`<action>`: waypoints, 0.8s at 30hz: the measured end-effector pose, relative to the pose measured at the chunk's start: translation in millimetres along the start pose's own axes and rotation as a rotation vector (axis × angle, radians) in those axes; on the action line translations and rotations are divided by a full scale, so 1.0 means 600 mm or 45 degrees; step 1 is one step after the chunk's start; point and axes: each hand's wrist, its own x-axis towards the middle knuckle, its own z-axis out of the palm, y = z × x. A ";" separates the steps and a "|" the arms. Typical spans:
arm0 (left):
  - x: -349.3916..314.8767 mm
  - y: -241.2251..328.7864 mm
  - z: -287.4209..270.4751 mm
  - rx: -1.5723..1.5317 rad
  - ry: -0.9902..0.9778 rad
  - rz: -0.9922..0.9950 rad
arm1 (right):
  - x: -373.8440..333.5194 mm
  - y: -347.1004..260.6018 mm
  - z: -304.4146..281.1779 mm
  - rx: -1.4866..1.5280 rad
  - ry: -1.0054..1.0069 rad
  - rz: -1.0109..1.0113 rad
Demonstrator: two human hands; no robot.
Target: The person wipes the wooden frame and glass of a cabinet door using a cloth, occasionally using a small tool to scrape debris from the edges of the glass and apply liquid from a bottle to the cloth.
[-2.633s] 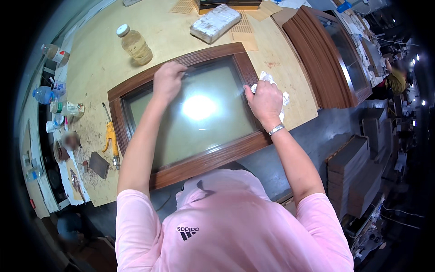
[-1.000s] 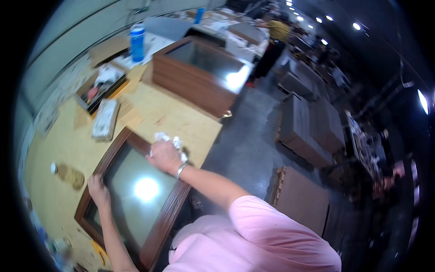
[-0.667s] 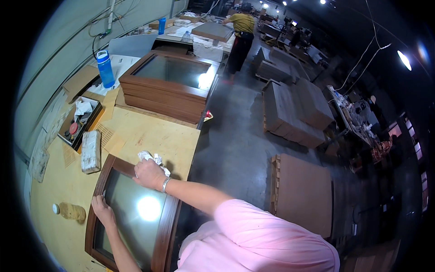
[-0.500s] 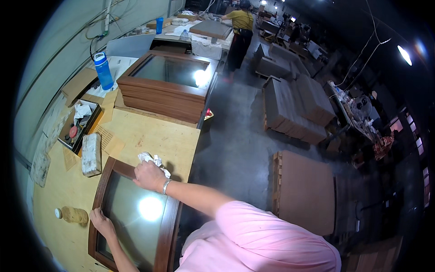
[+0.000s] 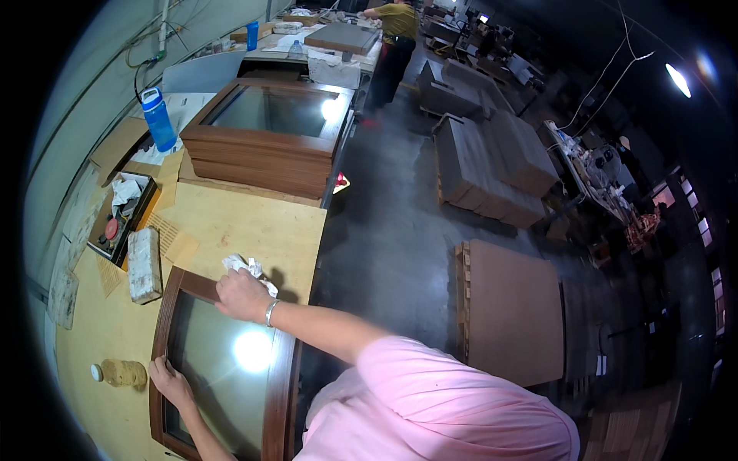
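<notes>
A wooden cabinet door (image 5: 283,388) with a glass pane lies flat on the workbench before me. My right hand (image 5: 244,295) is closed on a crumpled white cloth (image 5: 244,265) at the far rail of the door; the cloth's lower part is hidden under the fingers. On the door's left rail, my left hand (image 5: 171,383) has its fingers curled at the wooden edge. Just left of that hand, a clear bottle of yellowish liquid (image 5: 123,373) lies on its side.
A worn whitish block (image 5: 144,265) and an open box of odds and ends (image 5: 104,238) sit at the bench's left. Farther back are stacked glass doors (image 5: 257,165) and a blue water bottle (image 5: 157,121). Panels on a pallet (image 5: 511,307) stand right; a co-worker (image 5: 396,31) stands far off.
The whole view has shifted a little, so the background sits further left and higher. My right hand stays at the far rail with the cloth, and my left hand keeps its place.
</notes>
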 end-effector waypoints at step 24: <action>0.004 0.059 -0.032 0.242 0.194 -0.091 | 0.011 0.005 -0.004 -0.195 0.018 -0.078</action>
